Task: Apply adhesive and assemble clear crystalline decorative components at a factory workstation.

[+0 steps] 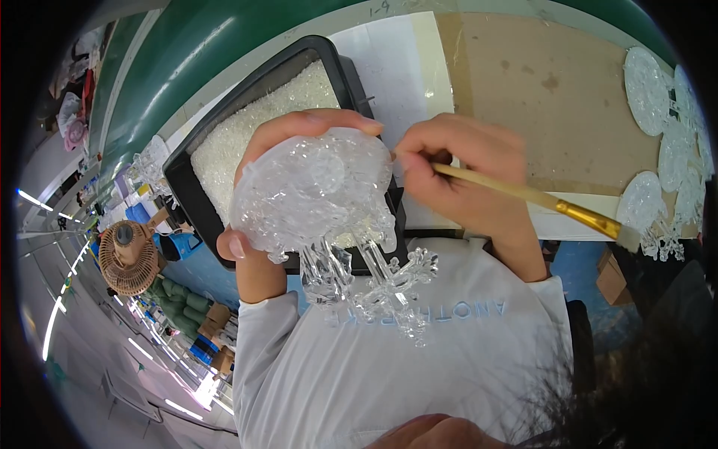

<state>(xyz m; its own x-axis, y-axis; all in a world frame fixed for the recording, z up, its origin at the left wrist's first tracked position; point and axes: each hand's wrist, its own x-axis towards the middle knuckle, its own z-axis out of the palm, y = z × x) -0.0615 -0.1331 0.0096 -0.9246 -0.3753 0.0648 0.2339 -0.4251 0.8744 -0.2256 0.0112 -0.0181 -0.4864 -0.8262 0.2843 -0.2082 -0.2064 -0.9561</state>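
Note:
My left hand is wrapped around the rim of a clear, textured plastic ornament, its palm hidden behind it. The ornament has a rounded, frosted-looking body, with clear rods and snowflake-shaped pieces hanging from its lower edge. It is held over the near side of a black tray filled with clear-white granules. My right hand grips a paintbrush by its wooden handle. The brush's pale bristles point away to the lower right, while the fingertips are close to the ornament's right edge.
Several similar clear ornaments lie at the right end of the table, on and beside a brown cardboard sheet. More clear pieces are left of the tray. A brown fan stands at the left, near boxes.

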